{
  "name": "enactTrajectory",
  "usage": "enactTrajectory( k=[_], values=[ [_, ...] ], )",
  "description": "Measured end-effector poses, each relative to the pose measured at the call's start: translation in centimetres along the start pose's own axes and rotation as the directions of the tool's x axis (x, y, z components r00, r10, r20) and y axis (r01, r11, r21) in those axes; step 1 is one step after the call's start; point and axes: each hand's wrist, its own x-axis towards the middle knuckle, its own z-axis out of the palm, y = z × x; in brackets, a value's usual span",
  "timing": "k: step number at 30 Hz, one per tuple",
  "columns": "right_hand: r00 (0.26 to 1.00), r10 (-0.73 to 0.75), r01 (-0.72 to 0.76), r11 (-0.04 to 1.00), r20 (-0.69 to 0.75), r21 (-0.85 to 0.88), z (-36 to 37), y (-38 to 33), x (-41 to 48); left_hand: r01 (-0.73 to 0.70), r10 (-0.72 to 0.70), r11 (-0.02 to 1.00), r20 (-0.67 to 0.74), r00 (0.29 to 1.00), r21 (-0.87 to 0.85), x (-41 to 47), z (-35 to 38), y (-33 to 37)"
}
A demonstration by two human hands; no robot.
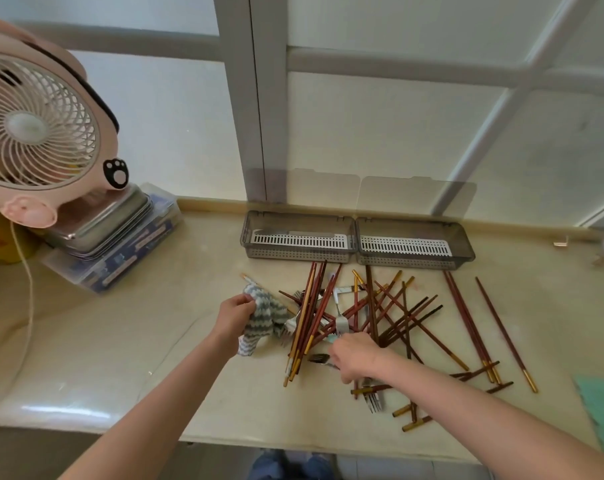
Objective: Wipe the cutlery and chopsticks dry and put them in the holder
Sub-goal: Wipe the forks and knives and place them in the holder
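Chopstick – long axis diagonal, tip far-left – inside cloth within curled left fingers; right fingers, hold unclear.

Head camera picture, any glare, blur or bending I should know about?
Head view: wide-angle bending curves the window frame; soft daylight comes through the frosted panes; a glare streak lies on the counter near its front left edge; the right hand looks slightly smeared.

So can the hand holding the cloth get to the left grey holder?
Probably yes. The left hand grips the cloth, but mostly bare counter lies between it and the left holder, whose lid stands open.
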Motion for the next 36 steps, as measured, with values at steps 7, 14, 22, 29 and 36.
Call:
enactTrajectory(
  k=[7, 14, 22, 29, 36],
  values=[
    [0.992, -0.058, 0.089, 0.95, -0.109, 0.299, -1.7, 2.2, -0.6, 0.035, -0.034, 0.999, 0.065, 0.997, -0.006, 0.1, -0.4, -0.3],
    [0.945, -0.045, 0.265, 0.684, -0.323, 0.68, -2.8, 3.6, -0.9, 0.12, -0.049, 0.965, 0.289, 0.956, -0.233, 0.3, -0.4, -1.2],
    [0.768, 0.3, 0.51, 0.249, -0.566, 0.824, -3.9, -0.6, -0.6, 0.159, 0.015, 0.847, 0.322, 0.947, -0.507, 0.0, 0.8, -0.7],
    [0.629, 0.397, 0.493, 0.461, -0.668, 0.738, -4.8, -3.8, 0.8, -0.099, 0.135, 0.942, 0.091, 0.987, -0.321, -0.8, 3.2, 1.2],
    [0.702, 0.474, 0.469, 0.255, -0.532, 0.846, -4.6, -4.8, 0.7, -0.172, 0.167, 0.972, -0.045, 0.985, -0.159, -0.1, 3.5, 3.0]
  ],
)
